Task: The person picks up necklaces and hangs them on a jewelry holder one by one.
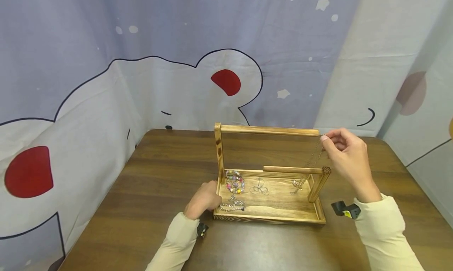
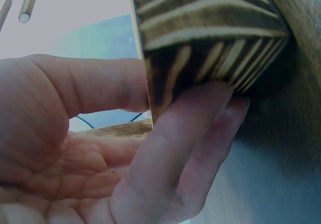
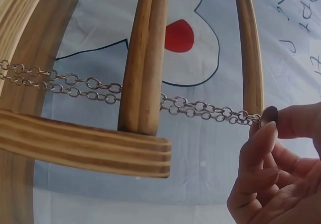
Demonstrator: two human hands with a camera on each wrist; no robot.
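A wooden jewelry stand point(image 1: 269, 218) has a shallow tray and two horizontal bars at different heights. My left hand point(image 1: 206, 198) grips the tray's left end, thumb on one side of the wall and fingers on the other in the left wrist view. With thumb and fingertips, my right hand point(image 1: 348, 157) pinches the top of a chain necklace point(image 3: 91, 83) right at the free end of the upper bar point(image 1: 269, 130). Its doubled chain slants down behind the lower bar point(image 1: 293, 169), and its pendant point(image 1: 296, 184) hangs at the tray's right side.
Inside the tray lie beaded bracelets point(image 1: 235, 182) at the left, a silver chain bracelet point(image 1: 232, 205) before them, and a thin necklace point(image 1: 260, 189) mid-tray. The stand sits on a brown wooden table point(image 1: 159, 172). Printed curtains point(image 1: 170, 90) hang behind it.
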